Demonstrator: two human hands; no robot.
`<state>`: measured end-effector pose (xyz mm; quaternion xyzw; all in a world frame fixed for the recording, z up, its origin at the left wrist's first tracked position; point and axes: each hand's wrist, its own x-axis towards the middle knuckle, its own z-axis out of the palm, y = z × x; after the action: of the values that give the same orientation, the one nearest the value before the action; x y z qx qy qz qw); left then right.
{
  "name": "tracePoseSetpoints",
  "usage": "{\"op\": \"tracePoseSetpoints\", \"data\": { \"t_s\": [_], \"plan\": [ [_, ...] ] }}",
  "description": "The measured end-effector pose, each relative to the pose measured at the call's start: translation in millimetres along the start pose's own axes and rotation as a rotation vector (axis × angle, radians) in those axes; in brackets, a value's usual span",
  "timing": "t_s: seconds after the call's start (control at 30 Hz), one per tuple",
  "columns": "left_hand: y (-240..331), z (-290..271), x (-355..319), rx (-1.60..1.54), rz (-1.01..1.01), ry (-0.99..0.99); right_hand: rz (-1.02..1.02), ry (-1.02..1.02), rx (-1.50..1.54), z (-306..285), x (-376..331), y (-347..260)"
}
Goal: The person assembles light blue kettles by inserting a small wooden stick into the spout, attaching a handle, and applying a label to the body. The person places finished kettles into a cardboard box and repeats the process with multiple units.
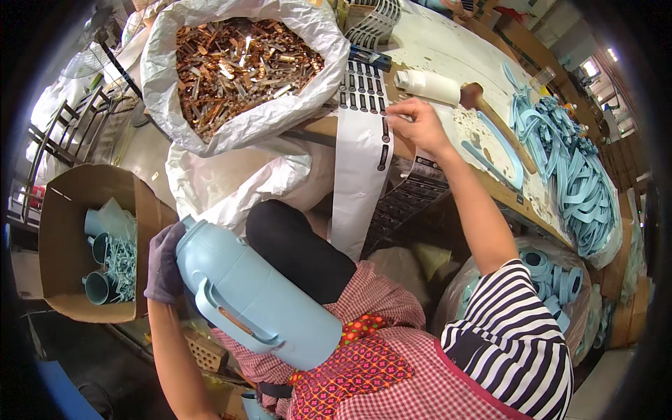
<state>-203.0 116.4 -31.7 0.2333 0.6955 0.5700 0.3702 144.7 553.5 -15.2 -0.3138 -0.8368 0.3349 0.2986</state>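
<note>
While I steady it: one pale blue flask body (255, 294) lies across my lap, long axis running from upper left to lower right.
Left hand (165, 264): gloved, wrapped around the flask's upper end.
Right hand (418, 126): up and right of the flask, fingertips pinching one sticker on the label sheet (362, 154).
Beyond the flask: one sack of metal clips (241, 63), one mallet (490, 112).

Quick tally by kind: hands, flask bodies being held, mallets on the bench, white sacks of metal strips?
Hands: 2, left hand gloved, right hand bare
Light-blue flask body: 1
Wooden mallet: 1
White sack of metal strips: 1
Total: 5
</note>
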Motion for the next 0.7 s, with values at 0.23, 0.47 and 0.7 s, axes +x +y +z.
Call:
{"op": "tracePoseSetpoints", "data": {
  "t_s": [0.23, 0.47, 0.7],
  "plan": [
    [21.9, 22.7, -1.8, -0.094, -0.148, 0.146, -0.214, 0.001, -0.146, -54.2, -73.5, -17.5],
    [2.8, 30.3, 20.2, 0.008, -0.161, 0.139, -0.395, 0.298, -0.294, -28.5, -92.1, 3.3],
    [-36.1, 13.9, 42.5, 0.106, -0.295, 0.253, -0.568, 0.380, -0.643, -1.6, -135.2, -7.8]
  ]
}}
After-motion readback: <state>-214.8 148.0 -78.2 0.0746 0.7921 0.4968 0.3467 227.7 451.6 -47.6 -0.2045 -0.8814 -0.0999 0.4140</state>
